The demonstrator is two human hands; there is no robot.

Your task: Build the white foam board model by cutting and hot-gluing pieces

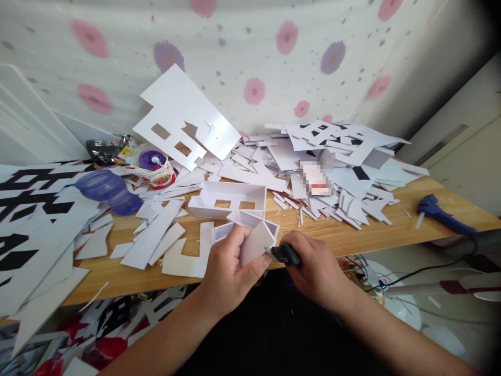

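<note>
My left hand (230,266) grips a small white foam board piece (256,241) between thumb and fingers, above the table's front edge. Closed around the black handle of a utility knife (288,254) is my right hand (319,269). The knife's tip meets the piece's right corner by my left thumb; most of the blade is hidden. Just behind the hands, an open-topped white frame (227,194) with square cut-outs stands on the table, and a smaller walled part adjoins it. A white L-shaped offcut (195,261) lies left of my left hand.
White scraps (254,162) are heaped along the back of the wooden table (378,232). A purple bottle (109,190) and a food cup (160,176) are at left. A phone (315,178) rests on the pile. At far right lies a blue glue gun (442,214).
</note>
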